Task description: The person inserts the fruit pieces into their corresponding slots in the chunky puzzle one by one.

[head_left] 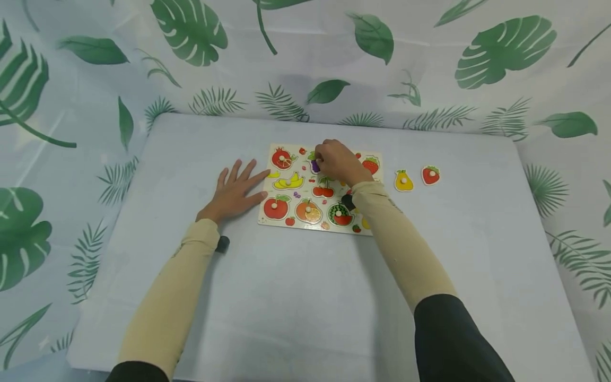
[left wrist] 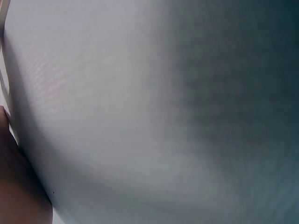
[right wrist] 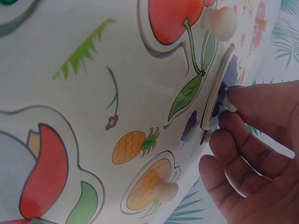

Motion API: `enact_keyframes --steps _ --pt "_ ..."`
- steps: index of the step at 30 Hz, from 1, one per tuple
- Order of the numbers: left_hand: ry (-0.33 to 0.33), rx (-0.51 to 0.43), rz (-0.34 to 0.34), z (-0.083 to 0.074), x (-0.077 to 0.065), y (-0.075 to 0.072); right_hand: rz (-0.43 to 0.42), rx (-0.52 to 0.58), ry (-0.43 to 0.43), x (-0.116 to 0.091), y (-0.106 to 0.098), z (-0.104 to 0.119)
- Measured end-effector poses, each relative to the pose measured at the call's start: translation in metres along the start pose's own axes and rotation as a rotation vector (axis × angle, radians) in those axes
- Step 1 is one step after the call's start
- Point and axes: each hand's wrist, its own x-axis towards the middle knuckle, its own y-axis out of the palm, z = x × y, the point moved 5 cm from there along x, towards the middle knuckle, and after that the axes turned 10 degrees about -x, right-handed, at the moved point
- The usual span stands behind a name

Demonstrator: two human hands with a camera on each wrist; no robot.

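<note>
A wooden fruit puzzle board point(head_left: 263, 218) lies on the table. My left hand point(head_left: 233, 195) rests with spread fingers at its left edge, fingertips touching the board. At the board's top middle my right hand point(head_left: 338, 161) pinches the knob of a purple grape puzzle piece point(right wrist: 225, 86) between thumb and index finger. The grape piece's edge stands proud of the board in the right wrist view; whether it lies in a recess I cannot tell. Nearby are the cherry piece point(head_left: 323, 190) and the pineapple piece point(right wrist: 150, 184). The left wrist view shows mostly blurred cloth.
Right of the board lie a loose pear piece point(head_left: 403, 181) and a loose strawberry piece point(head_left: 431, 175). Banana point(head_left: 288, 181), apple point(head_left: 276, 208), orange point(head_left: 308, 211) and watermelon point(head_left: 340, 215) pieces sit on the board. Leaf-patterned cloth point(head_left: 305, 63) hangs behind the white table point(head_left: 296, 307).
</note>
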Motion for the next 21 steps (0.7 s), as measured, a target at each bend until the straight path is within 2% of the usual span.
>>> enact_keyframes --steps 11,21 --pt "-0.005 0.006 0.001 0.0002 0.0001 0.0005 0.000 0.009 0.022 -0.0006 0.0030 -0.0007" --pt "-0.003 0.017 -0.001 0.0008 0.0014 0.0009 -0.020 0.017 0.006 -0.0015 0.0046 0.0004"
